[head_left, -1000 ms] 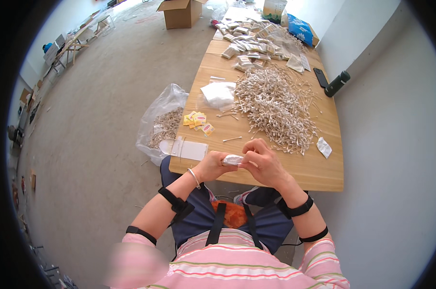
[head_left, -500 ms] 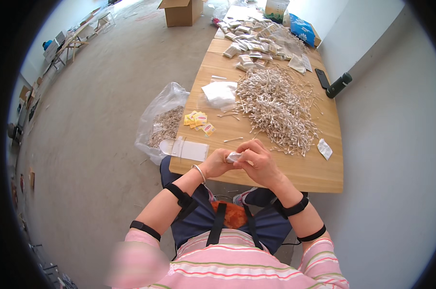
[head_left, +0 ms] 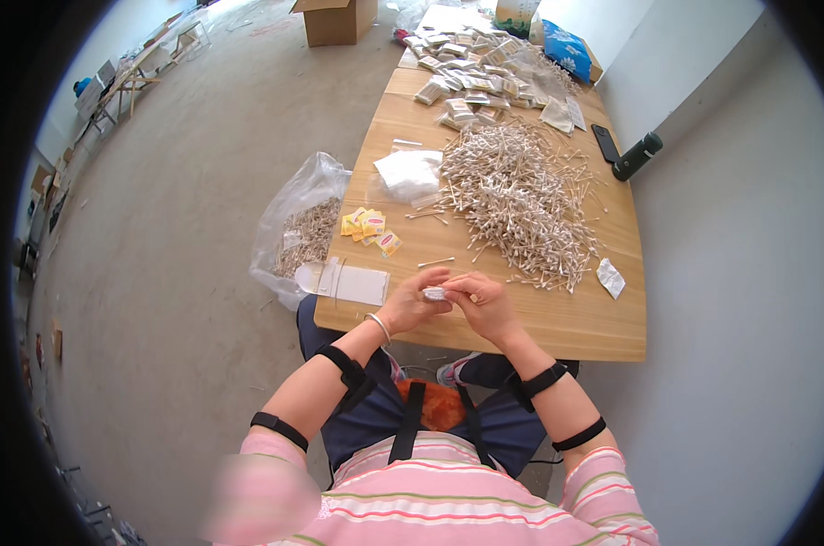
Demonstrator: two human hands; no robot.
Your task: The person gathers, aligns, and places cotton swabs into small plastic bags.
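Close to the table's front edge, my left hand (head_left: 412,302) cradles a small white bundle (head_left: 435,294), which looks like cotton swab tips packed together. The fingertips of my right hand (head_left: 485,305) pinch the bundle's right side. Beyond my hands spreads a big loose pile of cotton swabs (head_left: 521,205). A single cotton swab (head_left: 437,262) lies just past my fingers. Left of my left hand is a flat white card (head_left: 362,285) with a thin strip across it. Several yellow printed cards (head_left: 365,223) lie a little farther off.
Clear plastic bags (head_left: 410,175) lie left of the pile. Filled small packets (head_left: 476,73) are heaped at the far end. A dark bottle (head_left: 638,156) and a phone (head_left: 605,143) sit along the right edge, by the wall. A plastic sack of swabs (head_left: 303,232) stands left of the table.
The fingers of my left hand have opened out around the bundle, showing more of it. My right fingertips still pinch its side. The whole view has shifted slightly.
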